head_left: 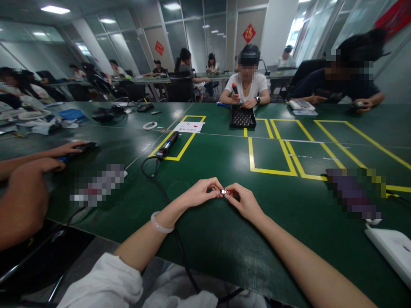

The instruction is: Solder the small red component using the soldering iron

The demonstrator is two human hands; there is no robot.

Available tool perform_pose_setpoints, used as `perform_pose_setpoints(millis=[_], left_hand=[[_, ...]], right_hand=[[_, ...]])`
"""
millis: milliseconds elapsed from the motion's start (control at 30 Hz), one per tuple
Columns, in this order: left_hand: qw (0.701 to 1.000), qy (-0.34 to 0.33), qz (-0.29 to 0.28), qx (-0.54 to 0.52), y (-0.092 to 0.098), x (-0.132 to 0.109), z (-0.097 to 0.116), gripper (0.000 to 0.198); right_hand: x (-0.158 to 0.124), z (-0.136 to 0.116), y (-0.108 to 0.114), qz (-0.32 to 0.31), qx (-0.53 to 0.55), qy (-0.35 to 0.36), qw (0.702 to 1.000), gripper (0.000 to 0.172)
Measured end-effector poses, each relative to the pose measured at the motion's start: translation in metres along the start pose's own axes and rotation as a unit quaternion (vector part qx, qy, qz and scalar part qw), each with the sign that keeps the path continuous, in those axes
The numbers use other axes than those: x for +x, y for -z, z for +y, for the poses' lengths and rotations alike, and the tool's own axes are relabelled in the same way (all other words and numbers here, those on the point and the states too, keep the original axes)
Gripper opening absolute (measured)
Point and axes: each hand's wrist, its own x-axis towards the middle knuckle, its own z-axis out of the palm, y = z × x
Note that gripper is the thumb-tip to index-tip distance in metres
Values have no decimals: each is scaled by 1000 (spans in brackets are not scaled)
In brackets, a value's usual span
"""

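Observation:
Just above the green table (205,239), my left hand (204,191) and my right hand (244,202) meet fingertip to fingertip. Between them is a small shiny piece (224,192), silvery with a reddish edge, too small to name. Both hands pinch it, the left from one side and the right from the other. A pale bracelet (162,223) circles my left wrist. Beyond my hands, an electric screwdriver (168,144) with a black cable lies across a yellow tape outline.
Across the table a person works over a black tray (243,117). Another person's hand (71,148) rests at the left. Blurred-out devices lie on both sides, with a white box (393,252) at the right edge. The black cable (163,192) passes under my left forearm.

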Motion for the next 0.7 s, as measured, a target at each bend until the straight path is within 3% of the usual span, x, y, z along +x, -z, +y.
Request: perform_pose_setpoints(millis=[700], left_hand=[[1000,8,-12,-8,2,0,0,22]], right_hand=[[-1,-4,2,-1,8,-7,1000,7]])
